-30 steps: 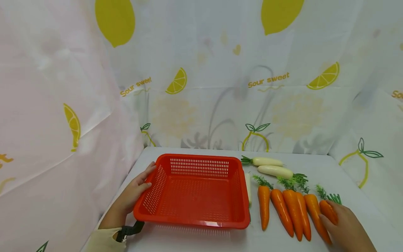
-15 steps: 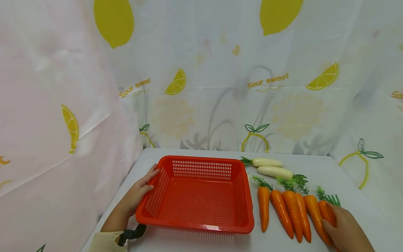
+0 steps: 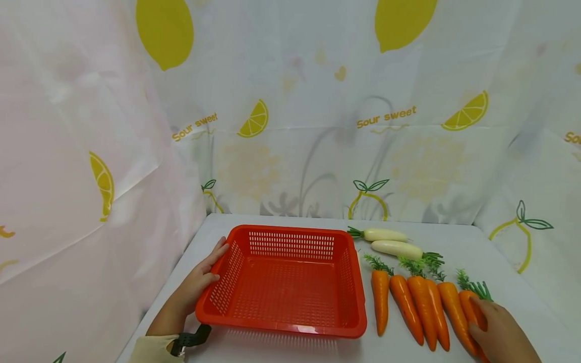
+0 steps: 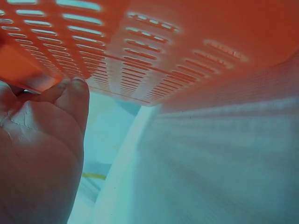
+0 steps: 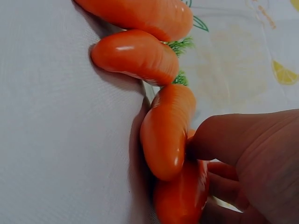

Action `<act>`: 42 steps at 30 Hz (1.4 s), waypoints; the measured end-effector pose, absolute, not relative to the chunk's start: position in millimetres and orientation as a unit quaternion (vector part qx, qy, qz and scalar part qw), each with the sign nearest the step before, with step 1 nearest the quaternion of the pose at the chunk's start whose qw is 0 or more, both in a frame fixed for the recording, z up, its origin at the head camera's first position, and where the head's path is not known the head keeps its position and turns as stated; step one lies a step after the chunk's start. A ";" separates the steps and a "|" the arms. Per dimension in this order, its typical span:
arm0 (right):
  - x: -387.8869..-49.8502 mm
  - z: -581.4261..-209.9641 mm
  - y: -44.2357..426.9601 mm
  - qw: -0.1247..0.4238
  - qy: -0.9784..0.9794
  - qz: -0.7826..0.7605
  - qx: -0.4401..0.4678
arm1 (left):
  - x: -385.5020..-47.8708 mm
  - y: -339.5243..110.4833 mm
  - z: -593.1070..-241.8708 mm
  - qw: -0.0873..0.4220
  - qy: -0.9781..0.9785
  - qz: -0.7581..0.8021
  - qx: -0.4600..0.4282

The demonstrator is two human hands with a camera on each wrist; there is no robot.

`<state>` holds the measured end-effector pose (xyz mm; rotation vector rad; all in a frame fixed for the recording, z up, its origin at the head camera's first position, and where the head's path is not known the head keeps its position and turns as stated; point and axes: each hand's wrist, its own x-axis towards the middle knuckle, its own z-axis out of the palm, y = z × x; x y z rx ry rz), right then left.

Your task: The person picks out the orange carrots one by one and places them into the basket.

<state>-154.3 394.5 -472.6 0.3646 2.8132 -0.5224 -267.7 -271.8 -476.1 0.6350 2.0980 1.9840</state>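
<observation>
A red plastic basket (image 3: pixel 281 326) with slotted walls stands in the middle of the table. My left hand (image 3: pixel 195 285) grips its left rim; in the left wrist view the hand (image 4: pixel 46 140) lies against the slotted wall (image 4: pixel 135 70). At the lower right, my right hand (image 3: pixel 501 330) holds the rightmost carrot (image 3: pixel 467 302) between thumb and fingers. The right wrist view has that carrot (image 5: pixel 180 198) partly under a neighbouring carrot (image 5: pixel 168 135), with the thumb (image 5: pixel 217 140) at their meeting point. The fingers' far sides are hidden.
Several carrots (image 3: pixel 380 300) with green tops lie in a row right of the basket. Behind them are two white radishes (image 3: pixel 386 234), (image 3: pixel 397 248). A lemon-print curtain (image 3: pixel 290 126) encloses the table (image 3: pixel 522 297) at back and sides.
The basket has shifted slightly right, now covering a white radish that showed beside it. My left hand has moved with it. The right hand has stayed at the rightmost carrot, moving only slightly.
</observation>
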 end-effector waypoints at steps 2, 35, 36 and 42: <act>-153.5 -471.4 394.2 0.128 0.969 -0.174 0.123 | -267.9 -271.6 -476.2 0.090 0.709 0.667 0.212; -147.0 -481.3 393.2 0.129 0.930 -0.255 0.230 | -266.3 -265.6 -473.8 0.083 0.696 0.688 0.187; -146.9 -480.2 393.2 0.128 0.931 -0.258 0.225 | -266.4 -265.6 -474.0 0.083 0.695 0.689 0.188; -147.6 -476.4 392.3 0.109 0.933 -0.272 0.208 | -266.1 -266.5 -474.5 0.083 0.694 0.692 0.179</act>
